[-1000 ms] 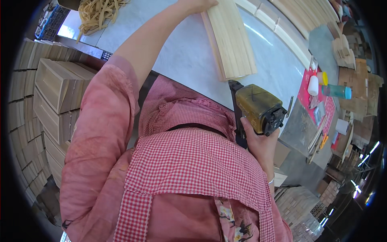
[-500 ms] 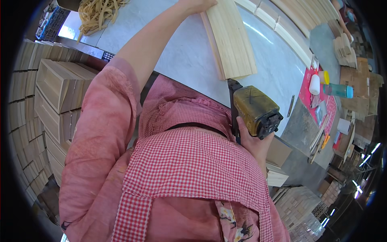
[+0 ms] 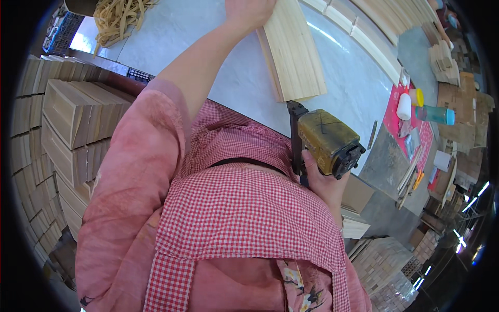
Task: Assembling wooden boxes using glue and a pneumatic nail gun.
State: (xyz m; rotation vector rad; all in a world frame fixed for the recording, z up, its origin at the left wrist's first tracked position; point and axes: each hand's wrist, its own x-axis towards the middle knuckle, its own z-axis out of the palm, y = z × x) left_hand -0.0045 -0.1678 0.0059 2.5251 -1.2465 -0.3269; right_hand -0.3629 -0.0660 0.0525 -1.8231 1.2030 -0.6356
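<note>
In my right hand (image 3: 323, 182) is a pneumatic nail gun (image 3: 330, 140) with a worn, yellowish-brown body and a black magazine. My thumb and fingers wrap its lower part. The gun's black nose sits at the near end of a pale wooden piece (image 3: 293, 52), made of a wide board with a narrower one along its left side. Whether the nose touches the wood, I cannot tell. My left hand (image 3: 252, 11) grips the far left side of the wooden piece at the top edge of the view, its fingertips partly hidden. The piece lies slantwise on a white-grey tabletop (image 3: 182, 39).
Tan strips (image 3: 119, 21) are heaped at the far left of the table. Stacked wooden boxes (image 3: 73, 117) stand left. Long pale boards (image 3: 374, 44) lie far right. A teal bottle (image 3: 435, 115) and white bottle (image 3: 404, 106) stand on the right, and another person's arm (image 3: 442, 31) shows beyond.
My left hand has shifted slightly nearer and left along the wooden piece. The wooden piece and the nail gun's nose sit a little farther left in the view. My right hand keeps its hold.
</note>
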